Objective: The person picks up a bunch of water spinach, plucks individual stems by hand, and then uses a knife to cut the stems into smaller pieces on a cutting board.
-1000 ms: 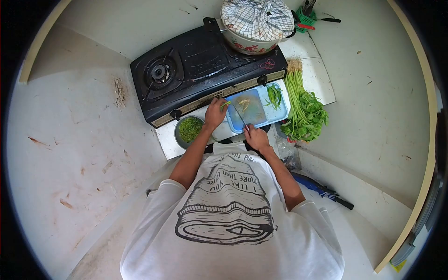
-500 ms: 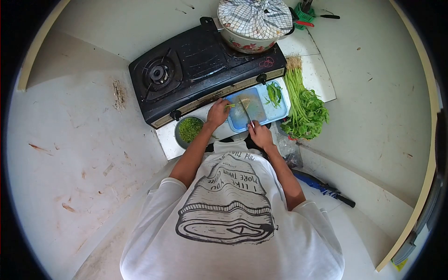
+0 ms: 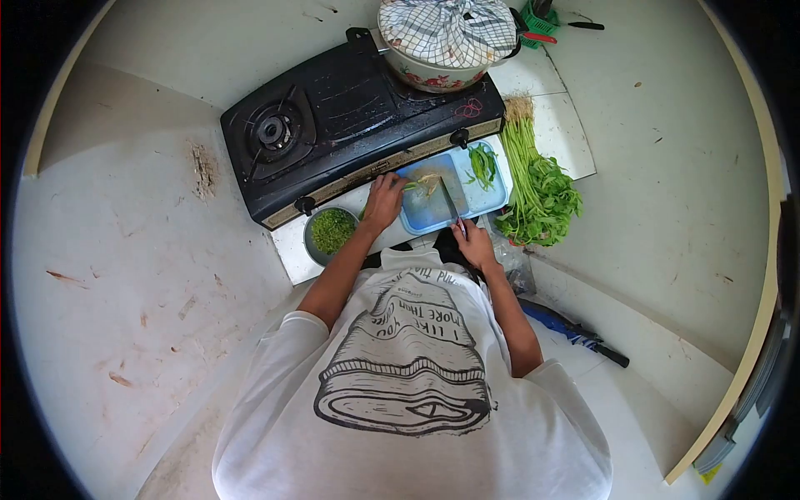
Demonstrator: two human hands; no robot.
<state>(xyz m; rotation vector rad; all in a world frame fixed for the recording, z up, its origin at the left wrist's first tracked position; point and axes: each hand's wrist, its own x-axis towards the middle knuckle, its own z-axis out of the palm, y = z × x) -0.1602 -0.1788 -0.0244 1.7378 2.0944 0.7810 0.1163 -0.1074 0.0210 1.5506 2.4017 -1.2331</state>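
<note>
My left hand [image 3: 385, 200] is closed on a few green stems [image 3: 409, 186], at the left side of a blue tray [image 3: 425, 227]. Pale roots [image 3: 428, 181] show at the right end of these stems. My right hand [image 3: 477, 246] grips a knife [image 3: 449, 202] by its handle, with the blade over the tray and pointing toward the stove, apart from the stems. Loose green leaves [image 3: 482, 165] lie at the tray's right end. Left of my left hand is a grey bowl [image 3: 310, 247] with finely chopped greens [image 3: 333, 231].
A black two-burner stove [image 3: 350, 108] runs behind the tray, bearing a cloth-covered pot [image 3: 437, 77]. A bundle of leafy stems with roots [image 3: 533, 167] lies to the right. Behind it, a green basket [image 3: 540, 21] stands in the corner. A blue-and-black object [image 3: 575, 332] lies lower right.
The knife has shifted right, away from the stems. The root end by my left hand shows more clearly now. The whole view has moved slightly.
</note>
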